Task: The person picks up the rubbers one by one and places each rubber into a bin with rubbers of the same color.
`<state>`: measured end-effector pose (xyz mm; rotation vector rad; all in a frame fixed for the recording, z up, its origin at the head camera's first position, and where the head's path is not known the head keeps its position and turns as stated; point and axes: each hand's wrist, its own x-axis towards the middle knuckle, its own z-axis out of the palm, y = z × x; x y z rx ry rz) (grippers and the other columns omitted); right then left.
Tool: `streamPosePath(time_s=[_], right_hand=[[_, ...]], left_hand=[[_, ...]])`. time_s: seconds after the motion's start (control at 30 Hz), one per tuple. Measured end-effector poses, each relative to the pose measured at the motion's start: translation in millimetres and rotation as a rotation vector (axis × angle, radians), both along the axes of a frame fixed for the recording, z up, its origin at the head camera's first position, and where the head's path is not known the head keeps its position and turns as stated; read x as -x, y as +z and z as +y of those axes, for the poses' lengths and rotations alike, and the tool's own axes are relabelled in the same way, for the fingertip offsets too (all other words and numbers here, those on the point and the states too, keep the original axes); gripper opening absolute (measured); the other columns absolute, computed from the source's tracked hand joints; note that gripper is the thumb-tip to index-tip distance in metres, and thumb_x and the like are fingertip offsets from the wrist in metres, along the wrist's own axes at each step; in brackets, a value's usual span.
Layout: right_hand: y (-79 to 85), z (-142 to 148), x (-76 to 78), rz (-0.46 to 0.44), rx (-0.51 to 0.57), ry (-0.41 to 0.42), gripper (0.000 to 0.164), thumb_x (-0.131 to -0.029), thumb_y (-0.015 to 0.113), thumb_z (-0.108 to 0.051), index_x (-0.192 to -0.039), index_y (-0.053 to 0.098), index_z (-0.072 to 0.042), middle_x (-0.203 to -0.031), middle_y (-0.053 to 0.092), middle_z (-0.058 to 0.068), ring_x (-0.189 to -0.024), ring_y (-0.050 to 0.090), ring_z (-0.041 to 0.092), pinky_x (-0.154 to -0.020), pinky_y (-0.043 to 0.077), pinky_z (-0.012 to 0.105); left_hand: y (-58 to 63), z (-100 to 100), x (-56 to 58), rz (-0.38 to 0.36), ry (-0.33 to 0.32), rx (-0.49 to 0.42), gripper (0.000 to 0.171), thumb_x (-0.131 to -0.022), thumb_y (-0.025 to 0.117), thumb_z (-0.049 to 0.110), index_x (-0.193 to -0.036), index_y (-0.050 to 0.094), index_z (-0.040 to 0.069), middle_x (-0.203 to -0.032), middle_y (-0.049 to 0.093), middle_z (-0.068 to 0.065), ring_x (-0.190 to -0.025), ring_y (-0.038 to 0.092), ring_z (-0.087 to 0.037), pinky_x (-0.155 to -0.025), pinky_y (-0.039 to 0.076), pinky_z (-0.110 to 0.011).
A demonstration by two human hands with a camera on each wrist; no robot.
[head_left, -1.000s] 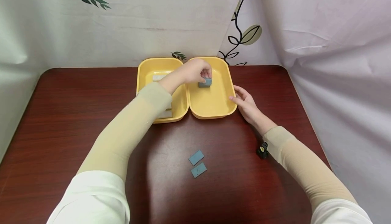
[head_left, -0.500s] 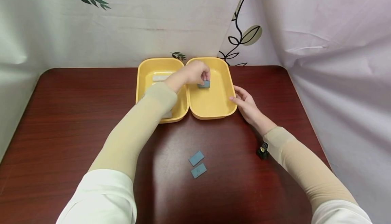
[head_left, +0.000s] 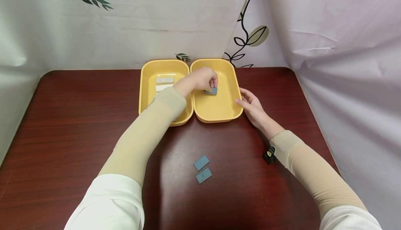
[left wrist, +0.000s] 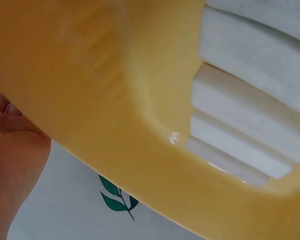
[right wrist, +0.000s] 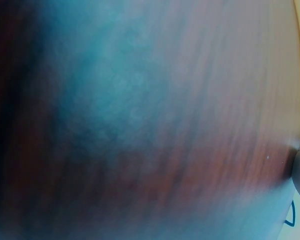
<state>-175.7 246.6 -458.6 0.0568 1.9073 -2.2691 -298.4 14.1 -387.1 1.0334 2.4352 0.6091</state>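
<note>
In the head view, my left hand (head_left: 204, 78) reaches down into the right yellow tray (head_left: 216, 113). Its thumb and fingers pinch a small blue-grey rectangular block (head_left: 212, 91) low over the tray's floor. My right hand (head_left: 253, 109) holds the same tray at its right side, thumb over the rim and fingers along the outer wall. Two more blue-grey blocks (head_left: 201, 162) lie flat on the table, side by side. The left wrist view catches only part of the left hand (left wrist: 12, 165) behind the yellow wall; the pinched block is hidden there.
The left yellow tray (head_left: 141, 83) stands against the right one and holds several white blocks (left wrist: 240, 95) in a row, partly covered by my left forearm. A small black object (head_left: 269, 154) sits beside my right wrist. White patterned cloth (head_left: 125, 24) hangs behind the dark red table (head_left: 78, 118).
My left hand has lowered and shifted slightly toward me with the blue-grey block. The left forearm has swung right, showing more white blocks. My right hand stays at the rim.
</note>
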Motion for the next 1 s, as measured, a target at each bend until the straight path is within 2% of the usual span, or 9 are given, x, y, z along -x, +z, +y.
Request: streamPosePath(time_s=[0.27, 0.6, 1.0], right_hand=[[0.4, 0.1, -0.4, 0.001, -0.001, -0.001, 0.062, -0.1, 0.052, 0.01, -0.158, 0.034, 0.007, -0.128, 0.062, -0.006, -0.118, 0.06, 0.006, -0.096, 0.054, 0.015], [-0.1, -0.1, -0.8, 0.001, 0.003, -0.001, 0.063, -0.1, 0.052, 0.01, -0.159, 0.032, 0.008, -0.126, 0.063, -0.006, -0.117, 0.061, 0.006, -0.095, 0.054, 0.016], [-1.0, 0.5, 0.2, 0.013, 0.013, 0.001, 0.062, -0.1, 0.051, 0.01, -0.158, 0.033, 0.009, -0.126, 0.064, -0.006, -0.117, 0.061, 0.006, -0.095, 0.054, 0.016]], left_hand=[[-7.4, 1.0, -1.9, -0.001, -0.006, 0.016, 0.016, -0.09, 0.076, -0.006, -0.103, 0.074, 0.002, -0.105, 0.074, -0.014, -0.103, 0.067, -0.025, -0.099, 0.054, -0.034], [-8.0, -0.6, -5.3, -0.002, -0.001, 0.035, 0.015, -0.092, 0.076, -0.004, -0.105, 0.074, 0.002, -0.109, 0.073, -0.015, -0.105, 0.066, -0.026, -0.1, 0.054, -0.036], [-11.3, -1.1, -3.6, 0.046, -0.002, 0.055, 0.02, -0.092, 0.07, -0.005, -0.109, 0.078, 0.002, -0.113, 0.076, -0.014, -0.109, 0.067, -0.025, -0.103, 0.054, -0.036]])
